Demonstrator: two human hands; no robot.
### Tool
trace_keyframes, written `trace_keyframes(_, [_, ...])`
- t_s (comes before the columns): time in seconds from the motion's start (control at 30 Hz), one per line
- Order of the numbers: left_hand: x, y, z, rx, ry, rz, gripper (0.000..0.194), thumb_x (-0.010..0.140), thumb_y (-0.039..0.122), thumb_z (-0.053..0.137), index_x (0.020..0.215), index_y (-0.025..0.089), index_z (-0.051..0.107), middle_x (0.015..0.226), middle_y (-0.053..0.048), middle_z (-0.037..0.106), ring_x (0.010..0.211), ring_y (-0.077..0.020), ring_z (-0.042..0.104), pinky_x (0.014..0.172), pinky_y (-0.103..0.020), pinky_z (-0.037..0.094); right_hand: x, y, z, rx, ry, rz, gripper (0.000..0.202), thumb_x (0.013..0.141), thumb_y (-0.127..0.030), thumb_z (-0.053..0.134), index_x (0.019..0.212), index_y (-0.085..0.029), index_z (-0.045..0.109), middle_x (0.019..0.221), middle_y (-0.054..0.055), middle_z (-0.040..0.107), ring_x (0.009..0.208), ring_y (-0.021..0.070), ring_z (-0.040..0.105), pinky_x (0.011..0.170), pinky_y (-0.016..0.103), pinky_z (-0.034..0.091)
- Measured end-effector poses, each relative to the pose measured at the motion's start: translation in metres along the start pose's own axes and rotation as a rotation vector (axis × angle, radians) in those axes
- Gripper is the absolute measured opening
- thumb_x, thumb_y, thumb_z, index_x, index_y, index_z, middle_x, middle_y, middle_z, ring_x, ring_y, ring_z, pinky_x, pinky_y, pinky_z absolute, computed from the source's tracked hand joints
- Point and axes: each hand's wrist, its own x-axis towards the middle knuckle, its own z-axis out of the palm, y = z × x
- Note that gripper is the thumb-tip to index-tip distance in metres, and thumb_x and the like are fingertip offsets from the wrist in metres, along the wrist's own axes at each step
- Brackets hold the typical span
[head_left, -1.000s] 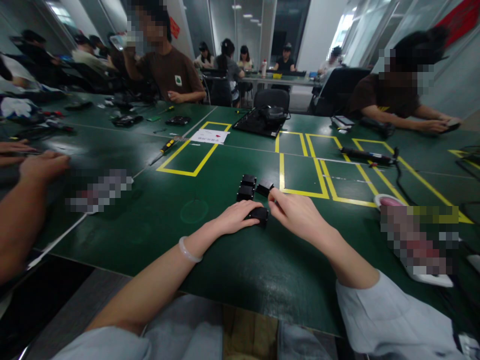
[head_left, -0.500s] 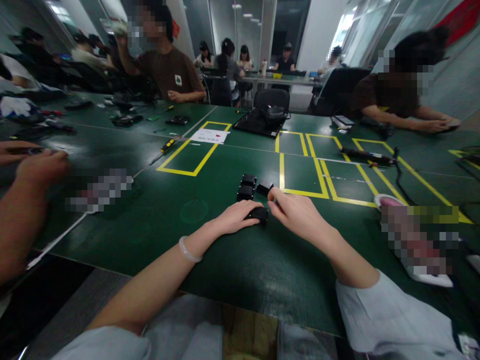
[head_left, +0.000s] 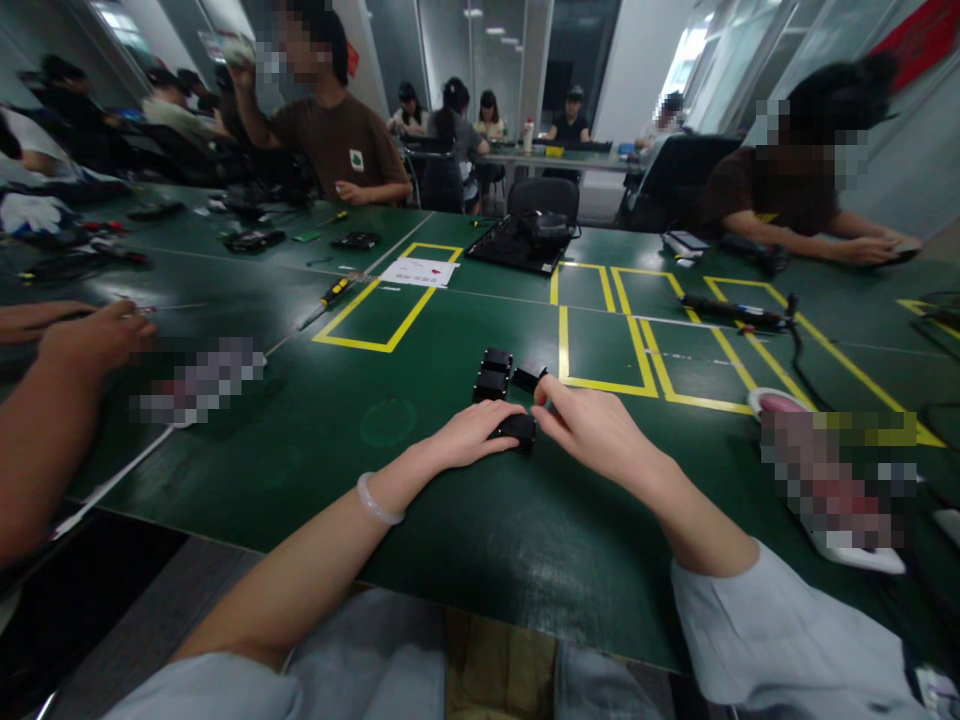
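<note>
My left hand (head_left: 480,432) rests on the green table with its fingers and thumb around a small black block (head_left: 519,431), which shows between them at the right. Just right of that block is my right hand (head_left: 589,415), its fingers curled in and its thumb tip close to the block's right end. Whatever those fingers pinch, if anything, is hidden. A second black block (head_left: 529,376) lies tilted at the right index finger. Beyond my left fingers, two similar black blocks, a nearer one (head_left: 492,386) and a farther one (head_left: 498,360), sit in a row.
Yellow tape outlines (head_left: 606,383) mark the green table (head_left: 450,540). A screwdriver (head_left: 335,291) and white paper (head_left: 420,272) lie at left centre, a black panel (head_left: 514,245) farther back. At right is a white-rimmed tray (head_left: 862,560). A co-worker's hands (head_left: 90,335) work at left.
My right thumb has shifted slightly left, closer to the block under my left hand. My left hand stays in place. The co-worker's hands at left have moved a little right.
</note>
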Motion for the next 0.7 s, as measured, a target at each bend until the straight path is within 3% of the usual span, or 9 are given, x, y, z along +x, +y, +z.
trace_keyframes(0.1, [0.0002, -0.0007, 0.0005, 0.004, -0.004, -0.003, 0.045, 0.092, 0.045, 0.053, 0.130, 0.023, 0.046, 0.122, -0.008, 0.057, 0.108, -0.0250, 0.055, 0.095, -0.038, 0.043, 0.0015, 0.0005, 0.0005, -0.045, -0.033, 0.025, 0.026, 0.096, -0.039, 0.035, 0.097, -0.019, 0.052, 0.068, 0.002, 0.062, 0.059, 0.0140, 0.052, 0.052, 0.025, 0.021])
trace_keyframes(0.37, [0.0001, 0.0009, -0.0007, -0.005, 0.003, 0.008, 0.042, 0.092, 0.043, 0.055, 0.129, 0.024, 0.046, 0.124, -0.007, 0.057, 0.110, -0.0245, 0.055, 0.096, -0.038, 0.043, -0.0013, -0.0005, -0.0014, 0.028, -0.012, -0.016, 0.015, 0.093, -0.026, 0.040, 0.102, -0.019, 0.049, 0.072, 0.000, 0.061, 0.058, 0.0123, 0.050, 0.053, 0.024, 0.022])
trace_keyframes(0.6, [-0.0002, -0.0007, 0.0007, 0.000, 0.007, 0.012, 0.043, 0.092, 0.043, 0.055, 0.129, 0.023, 0.047, 0.123, -0.008, 0.058, 0.109, -0.0246, 0.055, 0.096, -0.038, 0.043, 0.0008, -0.0010, 0.0008, -0.042, -0.031, 0.013, 0.027, 0.097, -0.039, 0.033, 0.095, -0.019, 0.051, 0.070, 0.003, 0.063, 0.060, 0.0146, 0.054, 0.053, 0.025, 0.021])
trace_keyframes(0.7, [-0.0003, 0.0004, -0.0001, -0.008, 0.003, 0.023, 0.043, 0.092, 0.042, 0.054, 0.130, 0.024, 0.046, 0.126, -0.007, 0.057, 0.111, -0.0239, 0.054, 0.097, -0.037, 0.042, 0.0003, -0.0005, 0.0014, -0.048, -0.028, 0.020, 0.024, 0.097, -0.034, 0.033, 0.098, -0.019, 0.051, 0.072, 0.003, 0.064, 0.059, 0.0145, 0.055, 0.052, 0.025, 0.021])
